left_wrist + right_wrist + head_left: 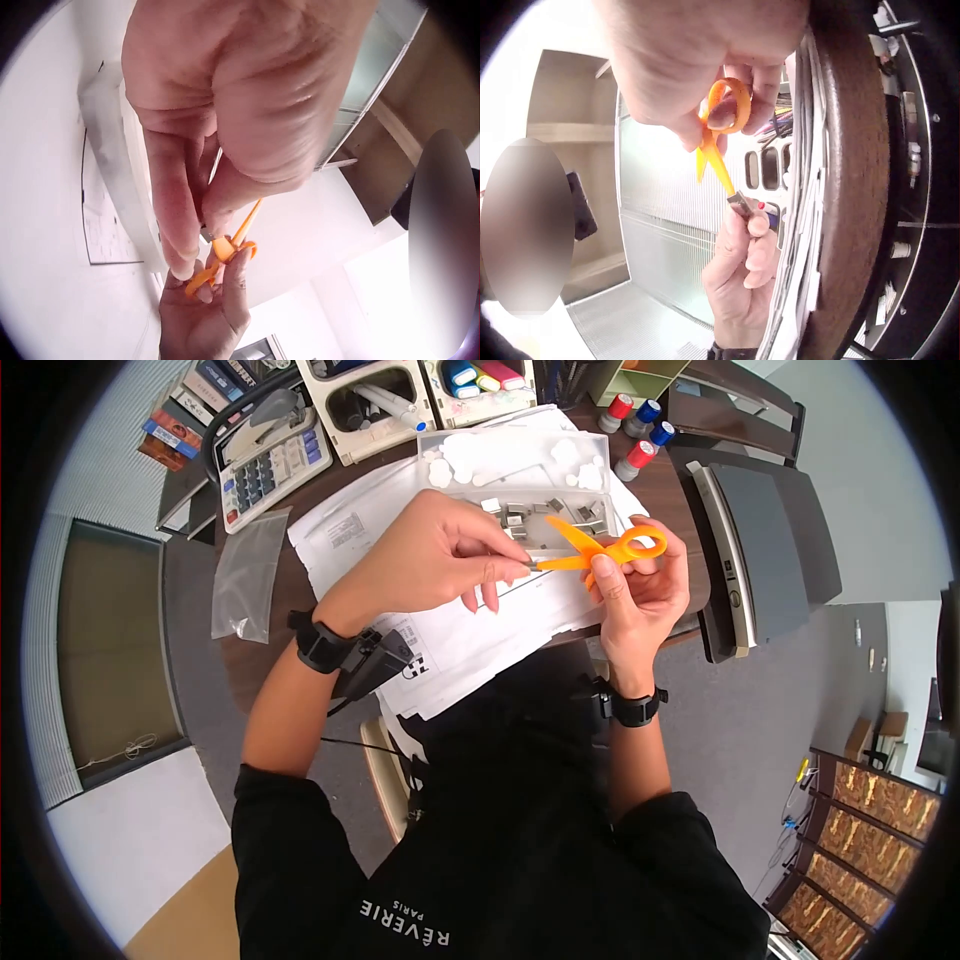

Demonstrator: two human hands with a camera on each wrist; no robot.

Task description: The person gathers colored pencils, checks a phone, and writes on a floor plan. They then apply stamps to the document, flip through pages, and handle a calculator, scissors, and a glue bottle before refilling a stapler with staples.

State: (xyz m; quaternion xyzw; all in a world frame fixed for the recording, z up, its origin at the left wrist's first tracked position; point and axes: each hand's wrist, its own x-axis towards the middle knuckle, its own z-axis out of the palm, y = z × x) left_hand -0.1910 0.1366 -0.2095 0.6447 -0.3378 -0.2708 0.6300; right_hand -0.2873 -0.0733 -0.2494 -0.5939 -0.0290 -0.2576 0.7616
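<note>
Small orange scissors are in my right hand, with a finger through one handle loop and the thumb pressed near the pivot. The two blades stand apart. My left hand pinches a small metal piece between thumb and fingertips, and one blade's tip meets it. In the left wrist view the left hand largely covers that piece, with the scissors just beyond. The right wrist view shows the right hand above the scissors.
Behind the hands, a clear compartment box holds white pieces and metal pieces on paper sheets. A calculator and plastic bag lie left. Red and blue capped bottles stand at back right, near a black device.
</note>
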